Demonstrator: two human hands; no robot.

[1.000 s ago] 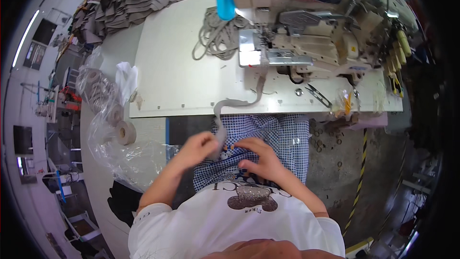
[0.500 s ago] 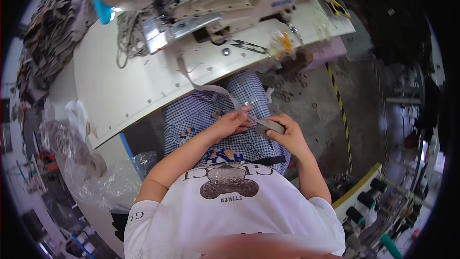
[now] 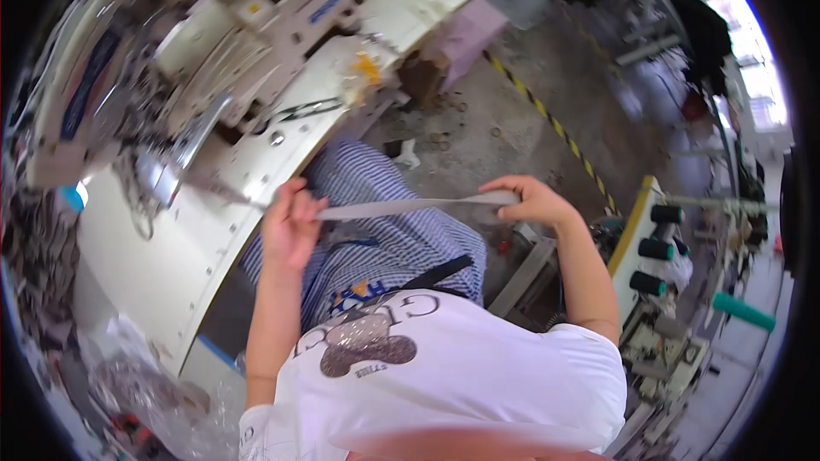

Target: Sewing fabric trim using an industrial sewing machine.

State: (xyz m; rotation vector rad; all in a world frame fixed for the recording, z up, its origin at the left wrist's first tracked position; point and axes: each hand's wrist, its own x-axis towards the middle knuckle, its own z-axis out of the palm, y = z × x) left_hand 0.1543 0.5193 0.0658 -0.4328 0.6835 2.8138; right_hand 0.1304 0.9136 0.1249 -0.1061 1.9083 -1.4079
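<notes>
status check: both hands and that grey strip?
Left hand shut on grey strip. Right hand pinches its far end; strip taut between them above the lap, running back toward the sewing machine. Nothing blocking.

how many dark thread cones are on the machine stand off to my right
3 show: the upper cone, the middle cone just below it and the lower cone nearest you, lined along the stand's yellow edge. More may be hidden behind.

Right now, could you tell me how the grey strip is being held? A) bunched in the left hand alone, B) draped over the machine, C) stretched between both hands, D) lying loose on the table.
C: the strip runs taut from the left hand to the right hand, above the lap.
</notes>
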